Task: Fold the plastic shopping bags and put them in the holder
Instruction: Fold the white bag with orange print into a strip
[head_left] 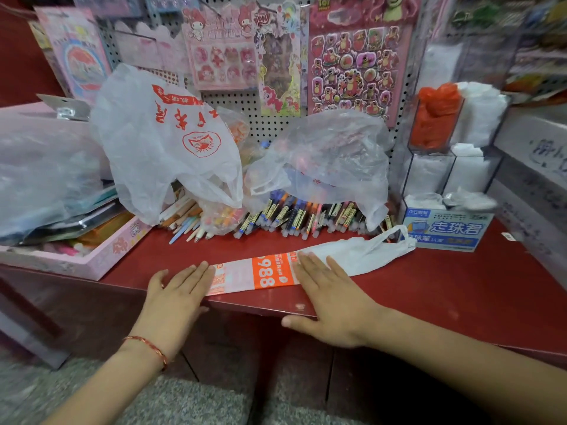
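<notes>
Looking down through the head camera, I see the folded bag (270,273) lying as a long flat strip along the front edge of the red bench (429,286), a little left of the middle. It is white with an orange printed panel near its centre. Its handles (389,240) trail off at the right end, toward the back.

My left hand (178,286) lies flat on the left end of the strip, its fingers (196,274) straight and close together, the palm hanging over the front edge. A red string bracelet (147,348) circles that wrist. My right hand (331,296) presses flat on the strip just right of the orange panel. Its fingers (310,265) are straight and slightly spread, and the thumb sticks out along the face of the front edge. Neither hand pinches anything.

The clear holder (435,124) stands at the back right corner of the bench. An upper compartment holds orange bags, with white bags just beside them, and the lower compartments hold more white ones. A blue and white box (445,231) sits in front of it.

Along the back edge two loose bags lie puffed up over a row of pens (306,216): a white bag with red print (159,139) toward the left and a clear bag (331,154) toward the right. A pink box (101,256) sits at the left end of the bench. Sticker sheets (356,65) hang on the pegboard behind.
</notes>
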{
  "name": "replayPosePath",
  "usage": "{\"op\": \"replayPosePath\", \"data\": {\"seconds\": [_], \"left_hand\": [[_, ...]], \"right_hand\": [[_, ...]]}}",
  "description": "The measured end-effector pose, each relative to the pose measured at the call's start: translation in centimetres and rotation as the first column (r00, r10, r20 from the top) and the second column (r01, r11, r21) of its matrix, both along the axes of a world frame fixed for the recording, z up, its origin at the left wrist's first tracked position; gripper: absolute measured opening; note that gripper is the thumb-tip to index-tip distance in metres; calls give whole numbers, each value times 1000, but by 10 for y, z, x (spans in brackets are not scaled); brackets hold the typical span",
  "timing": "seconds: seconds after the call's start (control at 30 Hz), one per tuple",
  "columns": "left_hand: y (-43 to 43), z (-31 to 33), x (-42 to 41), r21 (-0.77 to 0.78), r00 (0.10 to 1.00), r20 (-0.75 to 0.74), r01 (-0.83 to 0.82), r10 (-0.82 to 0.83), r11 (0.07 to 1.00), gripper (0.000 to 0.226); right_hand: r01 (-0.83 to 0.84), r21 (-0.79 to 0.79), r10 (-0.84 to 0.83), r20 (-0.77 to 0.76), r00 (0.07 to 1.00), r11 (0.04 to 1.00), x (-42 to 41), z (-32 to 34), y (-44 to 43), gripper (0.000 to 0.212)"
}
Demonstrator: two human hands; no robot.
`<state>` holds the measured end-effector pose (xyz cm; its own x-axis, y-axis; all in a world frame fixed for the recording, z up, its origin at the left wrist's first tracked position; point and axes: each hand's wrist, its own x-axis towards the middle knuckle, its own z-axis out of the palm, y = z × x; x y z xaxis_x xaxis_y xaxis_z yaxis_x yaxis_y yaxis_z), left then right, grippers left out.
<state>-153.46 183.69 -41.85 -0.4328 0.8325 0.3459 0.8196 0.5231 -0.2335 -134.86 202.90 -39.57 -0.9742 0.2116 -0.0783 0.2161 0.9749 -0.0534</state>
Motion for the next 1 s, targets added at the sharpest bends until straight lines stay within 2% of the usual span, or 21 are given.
{"op": "replayPosePath", "data": {"seconds": [0.13,0.2,0.23,0.3,0.33,0.37,0.4,0.43,0.5,0.53,0.57,0.6,0.63,0.67,0.7,0.77,0.8,0.87,0.93,1.0], "left_hand": [[-5,10,-4,59,985,-87,154,-148,986,68],[-12,21,0,104,974,-66,222,-216,969,55],[-15,29,3,131,975,-26,224,-223,966,51],[-22,51,11,254,963,191,141,-193,957,45],[-26,65,19,347,916,345,79,-205,935,46],[-28,80,29,447,833,492,8,-253,895,46],[-29,93,37,561,746,572,-51,-341,827,44],[-28,106,46,642,671,614,-119,-416,757,38],[-28,127,57,785,545,597,-248,-589,567,20],[-28,134,60,829,450,559,-322,-696,458,15],[-29,139,62,841,329,507,-392,-797,373,32],[-29,140,62,818,190,468,-462,-863,342,54],[-28,141,64,783,91,444,-522,-891,337,70],[-26,140,69,738,23,456,-569,-890,363,70],[-24,138,76,695,0,496,-600,-868,397,56],[-18,133,88,613,95,667,-633,-739,472,15],[-16,128,91,587,138,723,-639,-677,497,11],[-14,120,94,540,133,784,-628,-607,560,14],[-12,116,100,525,114,811,-574,-574,629,13],[-8,111,107,526,105,816,-540,-568,657,12]], "right_hand": [[71,-8,-70,68,995,997,20,9,10,119],[91,1,-91,45,995,996,23,20,9,117],[86,13,-86,-3,996,996,23,26,6,110],[32,18,-29,-141,990,999,22,41,-1,88],[-12,-2,12,-199,980,1000,19,49,-6,82],[-57,-33,48,-240,969,998,17,58,-12,78],[-98,-81,73,-264,962,992,15,64,-17,71],[-148,-148,100,-291,951,978,11,72,-23,54],[-233,-322,94,-394,914,917,8,88,-38,4],[-279,-399,77,-453,888,873,6,94,-46,23],[-306,-505,37,-474,880,807,6,98,-53,31],[-312,-629,-34,-475,880,712,6,102,-63,32],[-307,-727,-108,-463,880,614,7,103,-70,34],[-299,-803,-163,-435,885,516,7,101,-76,40],[-270,-851,-205,-393,897,450,7,96,-79,48],[-177,-905,-209,-272,939,387,8,88,-81,56],[-136,-915,-183,-218,959,379,9,86,-79,54],[-108,-928,-198,-188,962,356,11,89,-71,36],[-121,-958,-238,-186,953,262,11,94,-60,23],[-124,-973,-185,-161,969,197,13,94,-52,23]]}}
